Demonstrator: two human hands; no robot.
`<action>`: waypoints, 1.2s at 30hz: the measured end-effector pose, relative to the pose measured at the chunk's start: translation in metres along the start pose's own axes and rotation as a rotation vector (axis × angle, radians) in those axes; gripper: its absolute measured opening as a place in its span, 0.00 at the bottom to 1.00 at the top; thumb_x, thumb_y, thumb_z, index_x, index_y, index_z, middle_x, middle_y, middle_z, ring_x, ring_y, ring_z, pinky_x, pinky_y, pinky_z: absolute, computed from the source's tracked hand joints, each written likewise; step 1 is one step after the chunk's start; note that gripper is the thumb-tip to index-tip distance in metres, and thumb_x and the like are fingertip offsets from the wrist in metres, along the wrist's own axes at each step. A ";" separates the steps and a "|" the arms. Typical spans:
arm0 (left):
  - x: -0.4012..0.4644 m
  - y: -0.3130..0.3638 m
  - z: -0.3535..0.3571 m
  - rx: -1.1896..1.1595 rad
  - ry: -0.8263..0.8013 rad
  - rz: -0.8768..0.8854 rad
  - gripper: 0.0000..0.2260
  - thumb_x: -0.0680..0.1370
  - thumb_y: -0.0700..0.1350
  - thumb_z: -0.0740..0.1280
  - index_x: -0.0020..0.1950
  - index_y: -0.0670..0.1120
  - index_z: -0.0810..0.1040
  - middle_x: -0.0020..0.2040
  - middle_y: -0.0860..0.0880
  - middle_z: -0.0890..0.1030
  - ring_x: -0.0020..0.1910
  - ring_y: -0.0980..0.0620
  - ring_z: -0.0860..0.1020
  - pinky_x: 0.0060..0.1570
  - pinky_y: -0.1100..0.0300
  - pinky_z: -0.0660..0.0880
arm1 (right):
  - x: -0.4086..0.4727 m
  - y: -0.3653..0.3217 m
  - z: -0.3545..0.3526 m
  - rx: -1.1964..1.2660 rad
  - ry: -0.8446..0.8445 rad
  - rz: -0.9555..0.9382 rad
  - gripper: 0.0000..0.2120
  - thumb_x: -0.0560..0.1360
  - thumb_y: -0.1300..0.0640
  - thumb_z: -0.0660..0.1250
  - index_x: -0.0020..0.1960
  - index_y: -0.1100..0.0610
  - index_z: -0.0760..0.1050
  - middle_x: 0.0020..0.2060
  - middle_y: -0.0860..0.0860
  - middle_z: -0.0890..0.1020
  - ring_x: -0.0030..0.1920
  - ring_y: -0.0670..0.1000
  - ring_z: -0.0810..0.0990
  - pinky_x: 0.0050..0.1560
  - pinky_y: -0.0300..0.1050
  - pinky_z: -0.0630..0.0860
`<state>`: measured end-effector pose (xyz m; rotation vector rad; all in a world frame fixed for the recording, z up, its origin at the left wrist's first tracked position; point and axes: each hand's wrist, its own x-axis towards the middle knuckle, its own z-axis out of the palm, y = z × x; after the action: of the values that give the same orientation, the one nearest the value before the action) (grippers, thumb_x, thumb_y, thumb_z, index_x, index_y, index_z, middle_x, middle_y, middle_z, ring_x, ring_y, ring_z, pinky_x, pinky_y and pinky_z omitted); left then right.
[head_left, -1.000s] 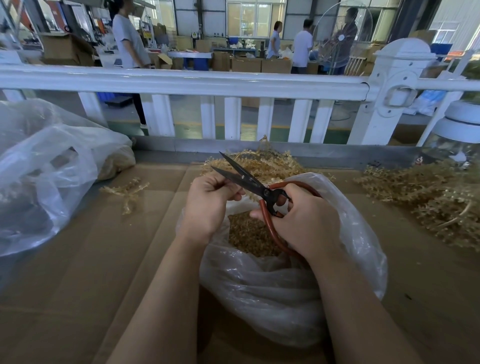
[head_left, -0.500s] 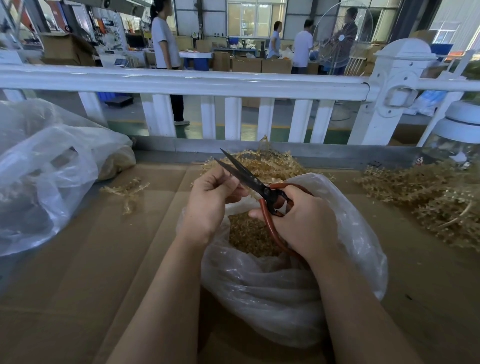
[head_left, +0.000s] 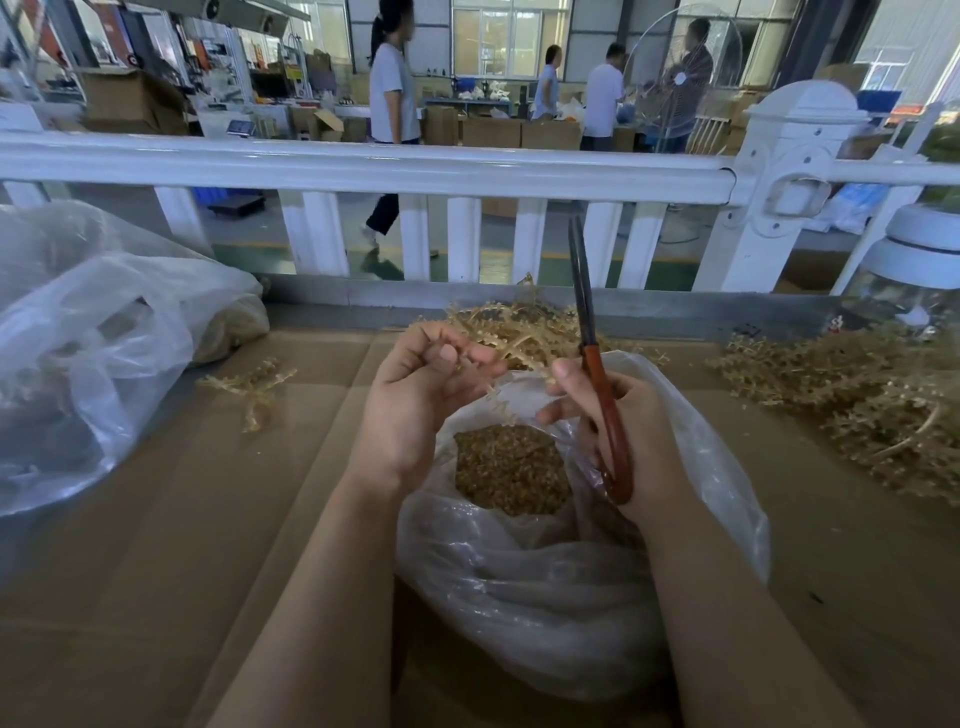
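Note:
A clear plastic bag (head_left: 561, 597) stands open on the cardboard table top, with a heap of small golden-brown cut bits (head_left: 511, 467) inside. Above its mouth, my right hand (head_left: 639, 441) grips red-handled scissors (head_left: 605, 410); the dark blades are closed and point straight up. My left hand (head_left: 415, 400) hovers at the bag's left rim with fingers curled, pinching a thin golden sprig stem (head_left: 488, 387) that hangs toward the bag.
Golden sprigs lie in a pile behind the bag (head_left: 509, 327), in a bigger heap at the right (head_left: 857, 389), and one loose at the left (head_left: 254, 384). A large plastic bag (head_left: 88, 353) fills the left side. A white railing (head_left: 363, 166) borders the table's far edge.
The scissors swung from pointing left with blades apart to upright with blades closed. My left hand drew away from the blades and lifted slightly. A person beyond the railing walked to the right.

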<state>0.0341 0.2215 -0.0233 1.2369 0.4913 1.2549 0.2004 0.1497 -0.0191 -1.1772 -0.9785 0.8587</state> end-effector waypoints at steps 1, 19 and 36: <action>0.000 0.000 0.000 -0.021 -0.014 0.003 0.10 0.82 0.36 0.56 0.47 0.45 0.74 0.45 0.47 0.84 0.51 0.43 0.84 0.55 0.49 0.77 | 0.000 -0.001 0.001 0.001 0.002 0.017 0.18 0.70 0.48 0.72 0.48 0.64 0.79 0.40 0.65 0.84 0.21 0.41 0.76 0.24 0.29 0.70; 0.001 -0.003 0.006 -0.101 -0.035 -0.102 0.07 0.83 0.36 0.55 0.50 0.43 0.72 0.43 0.43 0.83 0.43 0.43 0.83 0.44 0.53 0.78 | -0.001 -0.005 0.005 -0.067 0.000 0.020 0.04 0.78 0.66 0.69 0.44 0.62 0.79 0.39 0.58 0.85 0.24 0.39 0.76 0.27 0.28 0.71; 0.001 -0.006 0.009 0.011 0.016 -0.019 0.13 0.74 0.31 0.70 0.52 0.44 0.71 0.40 0.46 0.85 0.39 0.51 0.83 0.38 0.61 0.78 | 0.000 0.001 0.005 -0.086 -0.077 -0.031 0.04 0.75 0.67 0.72 0.44 0.59 0.80 0.37 0.55 0.87 0.37 0.45 0.86 0.43 0.33 0.79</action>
<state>0.0440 0.2198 -0.0250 1.2296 0.5213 1.2479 0.1953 0.1512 -0.0195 -1.2064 -1.1029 0.8498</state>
